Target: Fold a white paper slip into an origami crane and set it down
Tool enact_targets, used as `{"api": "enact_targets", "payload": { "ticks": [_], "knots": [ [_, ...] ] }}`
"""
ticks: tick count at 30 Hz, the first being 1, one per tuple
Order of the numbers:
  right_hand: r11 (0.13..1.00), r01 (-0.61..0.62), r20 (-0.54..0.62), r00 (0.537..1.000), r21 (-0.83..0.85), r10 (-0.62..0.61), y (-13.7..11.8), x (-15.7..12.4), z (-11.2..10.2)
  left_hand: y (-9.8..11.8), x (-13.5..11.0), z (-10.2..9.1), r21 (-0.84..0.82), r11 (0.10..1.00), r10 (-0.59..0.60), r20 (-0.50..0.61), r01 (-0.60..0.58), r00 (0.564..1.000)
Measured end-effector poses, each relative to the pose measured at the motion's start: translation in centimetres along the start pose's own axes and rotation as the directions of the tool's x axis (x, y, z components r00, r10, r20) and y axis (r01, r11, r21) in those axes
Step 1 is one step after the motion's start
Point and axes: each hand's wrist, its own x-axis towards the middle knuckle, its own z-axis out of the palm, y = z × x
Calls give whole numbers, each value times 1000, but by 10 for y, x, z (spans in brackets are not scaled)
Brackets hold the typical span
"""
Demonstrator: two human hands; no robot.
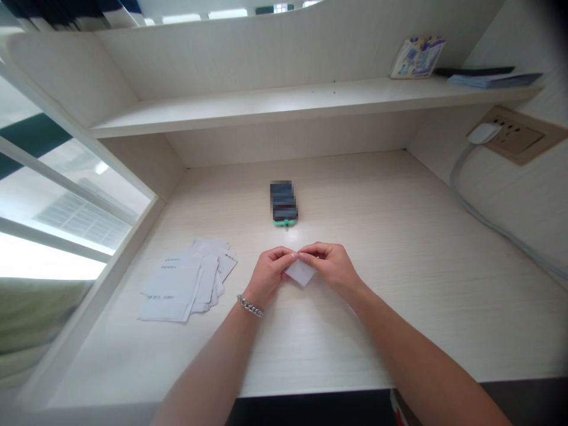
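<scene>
A small piece of white paper (pixel 302 275) is between the two hands at the near middle of the tabletop (pixel 408 248), one corner pointing toward the person; whether it touches the surface is hard to tell. The left hand (pixel 271 266) has its grip pinched on the paper's left upper edge; the right hand (pixel 332 263) pinches the right upper edge, the fingertips of both meeting or nearly so; a silver chain bracelet (pixel 249 306) circles the left wrist. Just beyond the hands lies a dark, pixelated object (pixel 283 200) with a green end (pixel 284 223); to the left, loose printed sheets (pixel 177 284) overlap in a spread pile. At the right, a grey cable (pixel 492 228) runs from a white plug (pixel 483 134) in a wall socket (pixel 521 137); above, a shelf (pixel 222 115) carries a colourful packet (pixel 418 57).
</scene>
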Motion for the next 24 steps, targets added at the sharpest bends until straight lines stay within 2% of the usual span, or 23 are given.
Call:
{"api": "enact_targets", "payload": {
  "ticks": [8, 16, 24],
  "knots": [
    [995, -48, -22, 998, 86, 50, 8, 2, 1, -7, 0, -3, 258, 964, 64, -3, -61, 998],
    [973, -132, 89, 989, 187, 117, 7, 4, 2, -4, 2, -2, 166, 984, 83, -121, -62, 989],
    [998, -50, 74, 996, 31, 48, 11, 3, -1, -7, 4, -3, 166, 979, 133, -93, -116, 987]
  ]
}}
